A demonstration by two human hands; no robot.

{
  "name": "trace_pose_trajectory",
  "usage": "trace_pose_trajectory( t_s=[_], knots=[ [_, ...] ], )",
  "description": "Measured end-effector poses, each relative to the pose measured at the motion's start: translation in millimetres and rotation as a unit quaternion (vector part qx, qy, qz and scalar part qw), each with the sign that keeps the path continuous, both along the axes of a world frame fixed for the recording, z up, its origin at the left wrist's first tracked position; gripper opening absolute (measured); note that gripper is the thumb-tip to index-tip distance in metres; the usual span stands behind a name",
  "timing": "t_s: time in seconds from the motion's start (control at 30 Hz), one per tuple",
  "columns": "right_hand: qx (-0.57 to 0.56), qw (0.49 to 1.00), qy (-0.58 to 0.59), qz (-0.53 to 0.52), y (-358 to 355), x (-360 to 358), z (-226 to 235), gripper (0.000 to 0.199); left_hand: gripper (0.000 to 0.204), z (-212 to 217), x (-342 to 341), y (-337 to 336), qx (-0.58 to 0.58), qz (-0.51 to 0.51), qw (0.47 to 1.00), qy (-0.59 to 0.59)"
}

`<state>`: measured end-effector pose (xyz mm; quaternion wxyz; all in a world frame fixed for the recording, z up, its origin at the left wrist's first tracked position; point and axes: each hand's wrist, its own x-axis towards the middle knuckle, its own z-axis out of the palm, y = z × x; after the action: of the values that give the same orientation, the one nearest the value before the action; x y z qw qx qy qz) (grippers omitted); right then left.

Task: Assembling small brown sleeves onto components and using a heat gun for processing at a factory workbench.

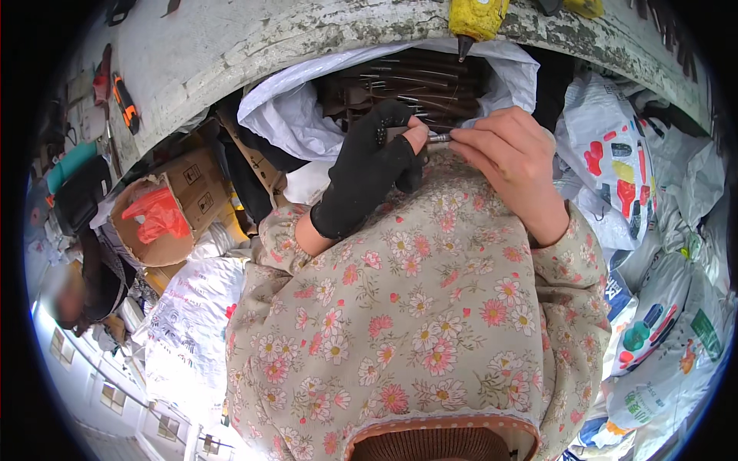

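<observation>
My left hand, in a black fingerless glove, and my bare right hand meet over my lap, which is covered by a floral garment. Between their fingertips they pinch a small thin metal-tipped piece. Just beyond the hands lies an open white plastic bag filled with several dark brown rods with metal ends. A yellow glue gun hangs nose-down over the worktop edge above the bag.
A worn grey worktop curves across the top, with an orange and black tool on it. A cardboard box with a red bag stands at left, printed white sacks at right. Another person sits far left.
</observation>
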<state>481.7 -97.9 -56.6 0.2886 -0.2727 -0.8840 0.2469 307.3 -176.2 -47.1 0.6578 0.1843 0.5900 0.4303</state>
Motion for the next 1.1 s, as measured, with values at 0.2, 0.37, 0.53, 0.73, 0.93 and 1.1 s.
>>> trace_pose_trajectory(
  t_s=[0.2,0.37,0.53,0.73,0.93,1.1],
  knots=[
    [-0.139,0.961,-0.001,0.238,-33.9,0.2,0.1,0.015,0.015,-12.2,-10.8,18.9,0.032,0.048,0.996,0.062],
    [-0.106,0.993,-0.044,-0.034,0.2,57.6,19.8,0.024,0.016,-45.1,-54.3,16.8,0.188,-0.111,0.915,0.339],
    [-0.094,0.911,-0.126,-0.383,27.0,148.1,15.7,0.012,0.025,-25.0,-63.0,13.9,0.201,-0.239,0.685,0.658],
    [-0.274,0.803,-0.193,-0.493,59.5,140.8,36.8,0.013,0.018,20.2,-73.0,91.1,0.223,-0.177,0.677,0.679],
    [-0.032,0.951,-0.026,-0.307,122.2,99.2,42.4,0.019,0.025,-24.4,-131.6,229.5,0.346,-0.113,0.588,0.722],
    [-0.001,0.952,-0.152,-0.267,220.5,54.9,41.2,0.022,0.029,-39.0,-139.8,230.0,0.309,-0.104,0.661,0.676]
  ],
)
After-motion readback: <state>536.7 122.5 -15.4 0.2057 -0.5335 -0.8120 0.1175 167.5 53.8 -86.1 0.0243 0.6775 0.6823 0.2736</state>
